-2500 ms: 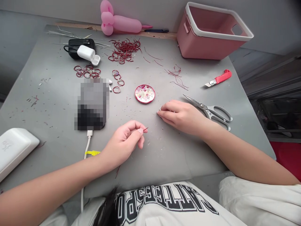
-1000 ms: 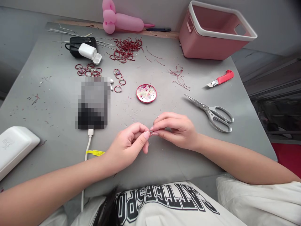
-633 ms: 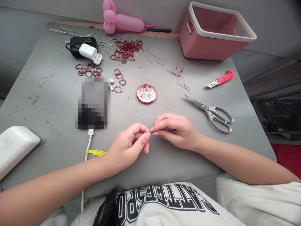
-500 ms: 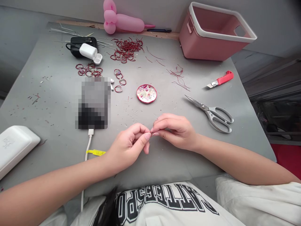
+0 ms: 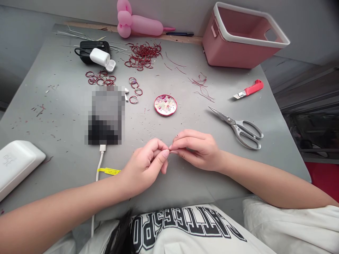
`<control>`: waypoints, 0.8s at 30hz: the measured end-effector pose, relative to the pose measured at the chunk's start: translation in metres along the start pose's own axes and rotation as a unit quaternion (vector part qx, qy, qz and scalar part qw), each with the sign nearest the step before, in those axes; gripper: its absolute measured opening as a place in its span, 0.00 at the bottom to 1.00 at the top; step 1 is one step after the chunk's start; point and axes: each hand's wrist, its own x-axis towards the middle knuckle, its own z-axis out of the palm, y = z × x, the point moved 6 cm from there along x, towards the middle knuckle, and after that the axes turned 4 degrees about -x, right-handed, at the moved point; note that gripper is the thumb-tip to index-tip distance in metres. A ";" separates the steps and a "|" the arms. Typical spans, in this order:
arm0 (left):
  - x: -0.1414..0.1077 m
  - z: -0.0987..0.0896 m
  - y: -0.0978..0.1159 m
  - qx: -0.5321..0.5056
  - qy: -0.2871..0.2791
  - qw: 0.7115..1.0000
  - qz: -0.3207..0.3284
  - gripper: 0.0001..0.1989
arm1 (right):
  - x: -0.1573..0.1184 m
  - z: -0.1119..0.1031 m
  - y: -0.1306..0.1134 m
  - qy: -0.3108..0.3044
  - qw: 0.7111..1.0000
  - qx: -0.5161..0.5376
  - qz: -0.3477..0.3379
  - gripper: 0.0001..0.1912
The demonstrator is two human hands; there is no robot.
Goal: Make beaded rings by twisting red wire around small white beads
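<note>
My left hand (image 5: 150, 164) and my right hand (image 5: 197, 150) meet at the fingertips over the front of the grey table. Both are closed in a pinch on a tiny reddish piece (image 5: 171, 150), mostly hidden between the fingers. Beyond them lies a round red-rimmed dish (image 5: 165, 105) of small pale and pink beads. Several dark red rings (image 5: 108, 81), some with beads, lie at the left behind the blurred phone. A tangled pile of dark red twisted pieces (image 5: 145, 53) is at the back, and thin red strands (image 5: 200, 81) lie to its right.
Silver scissors (image 5: 235, 127) and a red cutter (image 5: 249, 90) lie at the right. Behind them stands a pink bin (image 5: 233, 53). A phone (image 5: 106, 116) with a white cable (image 5: 100, 158) is left, a white box (image 5: 18, 164) far left, a pink balloon (image 5: 145, 25) at the back.
The fingers of my right hand have shifted very slightly at the pinch. The hands otherwise keep their place, and the objects on the table lie as before.
</note>
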 end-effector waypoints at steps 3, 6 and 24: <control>-0.001 0.000 0.001 0.005 -0.008 1.000 -0.001 0.09 | -0.002 0.005 -0.001 -0.007 1.000 -0.007 -0.003 0.04; 0.000 0.001 0.002 -0.001 -0.019 1.000 0.001 0.11 | -0.001 0.007 -0.002 -0.030 1.000 0.004 -0.008 0.05; 0.004 0.000 -0.003 -0.059 0.021 0.995 -0.076 0.06 | -0.004 -0.028 0.057 -0.135 0.935 -0.325 0.039 0.09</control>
